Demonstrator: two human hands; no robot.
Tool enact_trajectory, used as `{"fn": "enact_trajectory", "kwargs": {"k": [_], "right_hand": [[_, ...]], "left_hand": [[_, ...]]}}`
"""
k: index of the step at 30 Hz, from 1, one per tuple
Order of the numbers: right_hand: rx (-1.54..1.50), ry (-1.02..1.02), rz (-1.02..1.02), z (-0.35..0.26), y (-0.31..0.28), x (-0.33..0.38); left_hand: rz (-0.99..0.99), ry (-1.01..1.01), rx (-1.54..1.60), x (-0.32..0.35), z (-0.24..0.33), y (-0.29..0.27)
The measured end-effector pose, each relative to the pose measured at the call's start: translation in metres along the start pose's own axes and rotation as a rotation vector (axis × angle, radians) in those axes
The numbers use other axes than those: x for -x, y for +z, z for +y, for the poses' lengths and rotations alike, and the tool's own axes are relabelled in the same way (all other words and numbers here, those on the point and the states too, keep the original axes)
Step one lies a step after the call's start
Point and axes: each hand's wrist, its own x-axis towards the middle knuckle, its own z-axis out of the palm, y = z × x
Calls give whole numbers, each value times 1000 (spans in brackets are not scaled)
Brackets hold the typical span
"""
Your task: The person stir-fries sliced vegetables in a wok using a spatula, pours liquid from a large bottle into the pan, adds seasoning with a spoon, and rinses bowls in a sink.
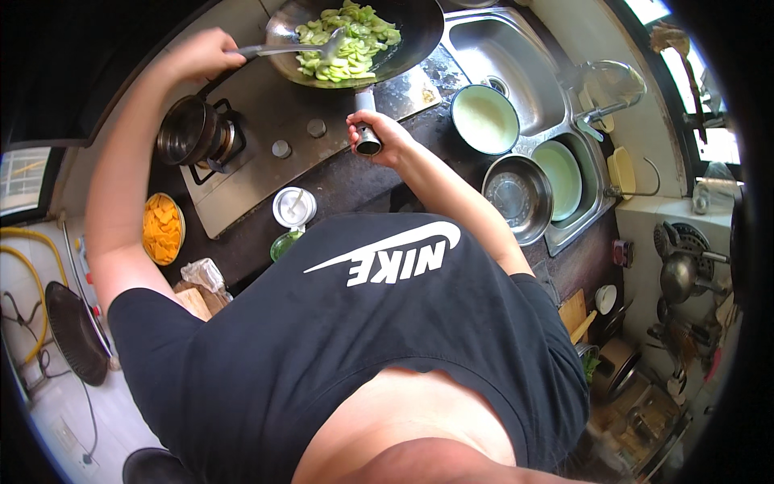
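A wok [418, 48] with sliced pale green vegetables [355, 28] stands on the far part of the stove. My right hand [385, 139] is wrapped round the wok's handle [364, 100], whose hollow end sticks out toward me. At the far left my left hand [203, 55] grips a metal spatula [278, 49] by its handle end. The spatula's blade rests among the slices, near the middle of the wok. The flame area under the wok is hidden.
A small pot [184, 133] sits on the left burner, nearer me a bowl of orange chunks [164, 230]. A lidded jar [293, 207] stands by the counter's front. Right: a pale enamel basin [485, 119], a steel bowl [516, 198] and a double sink [532, 48]. Utensils [681, 270] hang far right.
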Motion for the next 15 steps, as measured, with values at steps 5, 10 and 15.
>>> {"fn": "enact_trajectory", "kwargs": {"k": [5, 10, 15], "right_hand": [[-20, 1, 13, 0, -3, -6], [40, -3, 3, 0, 0, -3], [-18, 39, -28, 1, -2, -5]], "left_hand": [[48, 72, -783, 31, 75, -61], [170, 50, -767, -29, 87, -1], [389, 115, -663, -54, 60, 33]]}}
